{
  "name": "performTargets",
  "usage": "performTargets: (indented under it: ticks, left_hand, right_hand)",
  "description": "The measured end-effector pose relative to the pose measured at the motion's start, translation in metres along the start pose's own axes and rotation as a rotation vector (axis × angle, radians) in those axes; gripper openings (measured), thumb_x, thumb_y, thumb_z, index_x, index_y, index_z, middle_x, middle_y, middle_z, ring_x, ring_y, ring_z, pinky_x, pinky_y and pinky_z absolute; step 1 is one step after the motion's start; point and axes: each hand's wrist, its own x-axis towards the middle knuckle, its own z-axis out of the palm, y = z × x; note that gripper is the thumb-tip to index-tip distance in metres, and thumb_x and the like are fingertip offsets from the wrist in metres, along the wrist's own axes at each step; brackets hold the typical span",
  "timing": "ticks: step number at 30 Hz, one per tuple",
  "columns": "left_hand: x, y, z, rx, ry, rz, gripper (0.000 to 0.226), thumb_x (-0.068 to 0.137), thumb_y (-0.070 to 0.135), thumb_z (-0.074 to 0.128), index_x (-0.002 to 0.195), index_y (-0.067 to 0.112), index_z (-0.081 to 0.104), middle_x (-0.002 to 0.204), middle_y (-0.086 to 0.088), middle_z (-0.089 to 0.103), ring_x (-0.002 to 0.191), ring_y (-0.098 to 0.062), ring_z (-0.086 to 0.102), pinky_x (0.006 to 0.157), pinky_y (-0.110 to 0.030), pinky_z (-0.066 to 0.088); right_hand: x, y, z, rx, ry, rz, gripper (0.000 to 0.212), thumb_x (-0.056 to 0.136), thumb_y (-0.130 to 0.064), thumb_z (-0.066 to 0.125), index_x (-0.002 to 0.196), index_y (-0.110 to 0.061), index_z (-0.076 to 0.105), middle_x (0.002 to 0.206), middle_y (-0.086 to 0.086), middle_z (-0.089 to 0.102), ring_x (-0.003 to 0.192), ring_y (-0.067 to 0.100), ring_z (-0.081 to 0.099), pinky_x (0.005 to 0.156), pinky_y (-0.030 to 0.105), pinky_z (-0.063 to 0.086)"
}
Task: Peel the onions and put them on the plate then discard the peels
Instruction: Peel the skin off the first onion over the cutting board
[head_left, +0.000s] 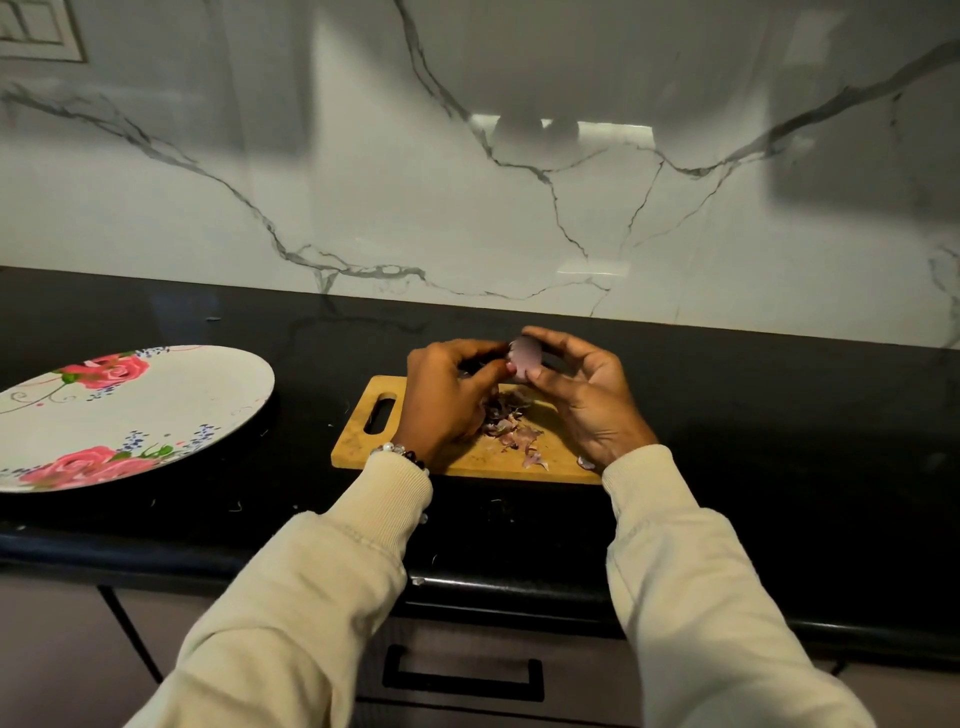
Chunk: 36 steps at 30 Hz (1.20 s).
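Over the board: both hands met above the far edge of a wooden cutting board, holding one small purple onion between them.
Left hand: the left hand had its fingers curled in, thumb and fingertips pinching the left side of the onion; a beaded bracelet sat at the wrist.
Right hand: the right hand gripped the onion from the right, thumb underneath and fingers bent over the top.
Onion: it was held clear of the board, pale purple, with a loose flap of skin at its top.
Peels: a heap of purple peels lay on the board below the hands, with a few scraps nearer the near edge.
Board: it lay on a black counter, its handle slot to the left.
Plate: a big white plate with pink roses sat well to the left on the counter, apart from the board.
Sleeves: both arms wore cream sleeves.
Behind: a white marble wall stood at the far side.
Below: a drawer with a black handle sat under the counter's near edge.
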Motion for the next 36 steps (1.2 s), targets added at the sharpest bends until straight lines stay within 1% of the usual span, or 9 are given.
performTargets:
  ticks: [4, 8, 10, 14, 21, 23, 26, 31, 36]
  left_hand:
    - [0.0, 0.001, -0.001, -0.014, 0.0, -0.015, 0.019, 0.087, 0.015, 0.072, 0.105, 0.01, 0.075, 0.089, 0.001, 0.076, 0.079, -0.006, 0.07, 0.078, -0.031, 0.059]
    - [0.0, 0.002, -0.002, -0.062, -0.027, -0.038, 0.017, 0.087, 0.013, 0.071, 0.103, 0.009, 0.075, 0.087, 0.004, 0.074, 0.076, 0.0, 0.069, 0.068, -0.016, 0.055]
    - [0.0, 0.003, -0.002, -0.121, -0.03, -0.086, 0.018, 0.085, 0.013, 0.073, 0.103, 0.009, 0.075, 0.089, 0.003, 0.075, 0.081, -0.004, 0.07, 0.072, -0.019, 0.056]
    - [-0.001, 0.004, -0.001, -0.339, -0.076, -0.208, 0.022, 0.081, 0.013, 0.076, 0.102, 0.006, 0.075, 0.09, -0.003, 0.076, 0.082, -0.017, 0.073, 0.069, -0.028, 0.058]
    - [0.002, -0.002, -0.001, -0.311, -0.083, -0.236, 0.026, 0.079, 0.018, 0.079, 0.102, 0.007, 0.075, 0.093, -0.006, 0.075, 0.085, -0.021, 0.073, 0.071, -0.032, 0.059]
    - [0.001, 0.001, 0.0, -0.43, -0.093, -0.295, 0.022, 0.083, 0.012, 0.074, 0.103, 0.002, 0.074, 0.092, -0.012, 0.075, 0.083, -0.025, 0.073, 0.067, -0.032, 0.058]
    - [0.001, 0.001, 0.0, -0.521, -0.096, -0.329, 0.025, 0.086, 0.006, 0.07, 0.109, -0.003, 0.071, 0.098, -0.015, 0.074, 0.092, -0.03, 0.072, 0.075, -0.038, 0.06]
    - [0.001, -0.001, 0.0, -0.345, -0.054, -0.175, 0.029, 0.087, 0.008, 0.07, 0.116, 0.008, 0.07, 0.106, -0.004, 0.074, 0.092, -0.006, 0.071, 0.074, -0.018, 0.055]
    - [0.004, -0.009, -0.001, -0.011, -0.063, 0.012, 0.029, 0.09, 0.013, 0.068, 0.118, 0.007, 0.068, 0.108, -0.008, 0.073, 0.09, -0.003, 0.068, 0.08, -0.021, 0.057]
  right_hand:
    - [0.002, 0.003, -0.002, -0.075, 0.026, -0.01, 0.043, 0.077, 0.009, 0.073, 0.115, -0.011, 0.069, 0.113, 0.011, 0.072, 0.113, 0.038, 0.065, 0.094, 0.053, 0.054]
    - [0.002, 0.006, -0.003, -0.11, 0.011, -0.012, 0.048, 0.075, 0.014, 0.074, 0.117, -0.01, 0.069, 0.119, 0.014, 0.07, 0.115, 0.037, 0.064, 0.096, 0.061, 0.051]
    - [0.001, 0.004, -0.003, -0.108, 0.012, -0.01, 0.051, 0.073, 0.018, 0.072, 0.116, -0.009, 0.069, 0.119, 0.015, 0.069, 0.113, 0.035, 0.065, 0.095, 0.061, 0.051]
    - [0.001, 0.004, -0.003, -0.16, 0.036, -0.045, 0.055, 0.069, 0.02, 0.074, 0.113, -0.013, 0.069, 0.118, 0.014, 0.07, 0.112, 0.03, 0.067, 0.094, 0.054, 0.054]
    - [0.0, 0.002, 0.0, -0.329, 0.063, -0.131, 0.052, 0.064, 0.012, 0.081, 0.106, -0.016, 0.07, 0.11, 0.005, 0.071, 0.105, 0.019, 0.068, 0.089, 0.035, 0.058]
    - [0.0, 0.002, 0.0, -0.331, 0.048, -0.132, 0.051, 0.065, 0.01, 0.082, 0.108, -0.015, 0.07, 0.111, 0.006, 0.071, 0.106, 0.019, 0.068, 0.089, 0.035, 0.058]
    - [-0.001, 0.001, 0.0, -0.346, 0.025, -0.127, 0.056, 0.065, 0.013, 0.081, 0.112, -0.015, 0.069, 0.114, 0.006, 0.07, 0.109, 0.019, 0.067, 0.089, 0.034, 0.058]
    - [0.0, 0.002, -0.001, -0.394, 0.02, -0.149, 0.056, 0.067, 0.014, 0.079, 0.114, -0.016, 0.069, 0.12, 0.006, 0.068, 0.113, 0.018, 0.065, 0.09, 0.031, 0.057]
    - [0.0, 0.002, 0.0, -0.48, 0.029, -0.11, 0.052, 0.08, 0.011, 0.071, 0.125, -0.012, 0.066, 0.123, 0.003, 0.067, 0.114, 0.015, 0.062, 0.088, 0.023, 0.056]
